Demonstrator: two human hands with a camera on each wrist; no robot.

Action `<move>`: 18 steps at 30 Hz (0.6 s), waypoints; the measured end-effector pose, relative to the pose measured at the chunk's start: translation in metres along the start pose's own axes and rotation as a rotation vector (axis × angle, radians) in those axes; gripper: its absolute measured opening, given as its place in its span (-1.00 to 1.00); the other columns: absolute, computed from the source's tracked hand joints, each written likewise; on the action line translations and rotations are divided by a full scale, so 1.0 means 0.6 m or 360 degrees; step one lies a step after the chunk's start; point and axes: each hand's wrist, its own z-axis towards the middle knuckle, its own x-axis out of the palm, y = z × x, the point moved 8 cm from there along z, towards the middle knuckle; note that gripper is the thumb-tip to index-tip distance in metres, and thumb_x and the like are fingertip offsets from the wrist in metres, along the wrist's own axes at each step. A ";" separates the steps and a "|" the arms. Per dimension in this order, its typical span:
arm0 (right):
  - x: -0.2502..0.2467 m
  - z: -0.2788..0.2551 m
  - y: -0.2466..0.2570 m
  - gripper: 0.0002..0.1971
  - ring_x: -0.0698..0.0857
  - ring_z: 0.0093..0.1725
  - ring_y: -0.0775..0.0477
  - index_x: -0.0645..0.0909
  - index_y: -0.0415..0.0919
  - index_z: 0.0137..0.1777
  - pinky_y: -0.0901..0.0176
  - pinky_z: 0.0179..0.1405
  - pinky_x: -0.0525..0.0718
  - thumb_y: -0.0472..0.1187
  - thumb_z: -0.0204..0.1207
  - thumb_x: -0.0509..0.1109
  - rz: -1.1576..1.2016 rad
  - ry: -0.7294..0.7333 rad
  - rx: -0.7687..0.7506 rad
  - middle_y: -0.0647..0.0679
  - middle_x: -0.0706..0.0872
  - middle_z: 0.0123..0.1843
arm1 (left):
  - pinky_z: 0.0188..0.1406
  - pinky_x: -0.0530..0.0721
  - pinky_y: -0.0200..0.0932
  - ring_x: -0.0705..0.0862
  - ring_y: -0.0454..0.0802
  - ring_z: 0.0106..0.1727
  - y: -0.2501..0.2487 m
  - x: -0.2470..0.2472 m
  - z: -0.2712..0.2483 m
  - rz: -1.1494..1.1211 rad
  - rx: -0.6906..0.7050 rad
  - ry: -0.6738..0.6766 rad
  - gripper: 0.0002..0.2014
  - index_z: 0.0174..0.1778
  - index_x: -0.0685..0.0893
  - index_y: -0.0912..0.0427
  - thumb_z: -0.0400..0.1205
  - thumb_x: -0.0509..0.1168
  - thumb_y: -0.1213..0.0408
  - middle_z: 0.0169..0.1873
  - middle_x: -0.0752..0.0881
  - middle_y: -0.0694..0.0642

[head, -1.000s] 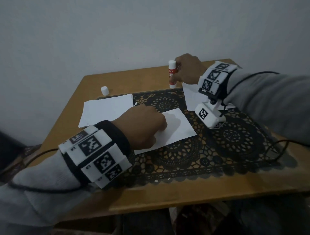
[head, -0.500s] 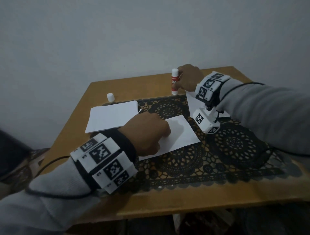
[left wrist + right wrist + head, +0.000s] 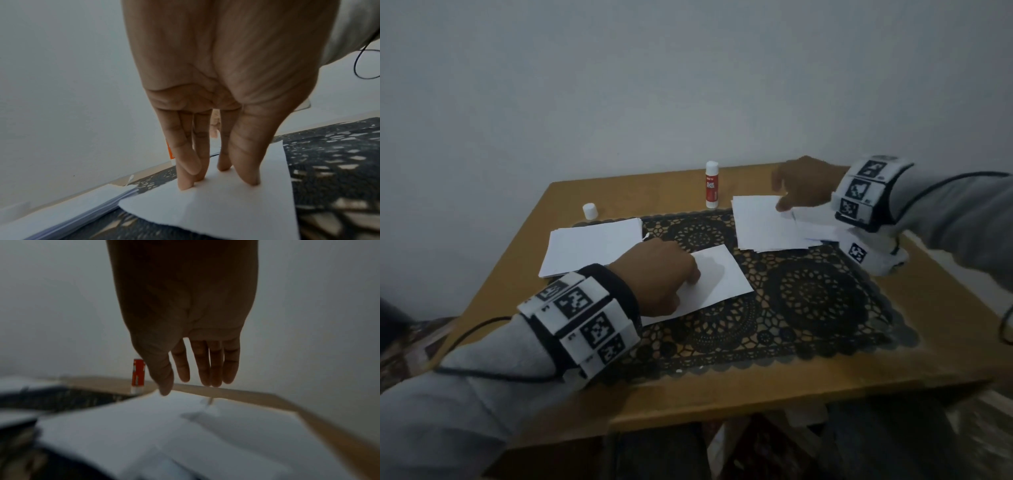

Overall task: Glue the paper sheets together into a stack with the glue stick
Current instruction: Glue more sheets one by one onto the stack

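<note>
Two hands were at work: your left hand (image 3: pixel 657 274) pressed straight fingertips (image 3: pixel 186 185) onto the single sheet (image 3: pixel 717 277) on the lace mat (image 3: pixel 818 301). Your right hand (image 3: pixel 804 185), fingers loose and holding nothing, hovered over the right pile of paper (image 3: pixel 760 226). Uncapped, the glue stick (image 3: pixel 712 185) stood upright just beside that pile, its cap (image 3: pixel 589 210) near the left stack (image 3: pixel 592 246).

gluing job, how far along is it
Done: a stack lies on the left, and the uncapped glue stick stands set down. In hand: the left hand presses one sheet flat while the right hand reaches over the loose pile. Left: that pile.
</note>
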 end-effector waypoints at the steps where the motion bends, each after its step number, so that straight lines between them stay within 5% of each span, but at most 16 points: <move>1: 0.006 -0.013 -0.011 -0.58 0.58 0.25 -0.16 0.57 -0.14 0.27 -0.02 0.27 0.56 0.02 0.50 0.50 -0.0127 0.0062 -0.0023 -0.09 0.62 0.30 | 0.18 0.60 -0.09 0.61 0.07 0.21 0.000 -0.001 -0.001 -0.0005 -0.0005 0.0010 -0.56 0.39 0.59 -0.05 0.57 0.37 0.16 0.20 0.66 0.07; 8: 0.046 -0.078 -0.052 -0.48 0.51 0.31 -0.09 0.52 -0.13 0.35 0.16 0.16 0.45 0.09 0.48 0.50 -0.0294 0.0402 -0.0097 -0.05 0.57 0.34 | 0.19 0.52 -0.15 0.58 0.02 0.26 -0.006 -0.011 -0.007 0.0000 -0.0019 0.0007 -0.56 0.40 0.58 -0.05 0.57 0.38 0.14 0.23 0.65 0.03; 18: 0.054 -0.088 -0.063 -0.90 0.59 0.01 -0.02 0.65 -0.09 -0.13 0.17 -0.05 0.49 -0.11 0.52 0.48 -0.0106 0.0136 -0.0256 0.00 0.67 -0.01 | 0.16 0.52 -0.20 0.59 0.02 0.25 -0.005 -0.009 -0.005 -0.0039 -0.0050 -0.0010 -0.55 0.42 0.57 -0.05 0.58 0.37 0.18 0.25 0.65 0.04</move>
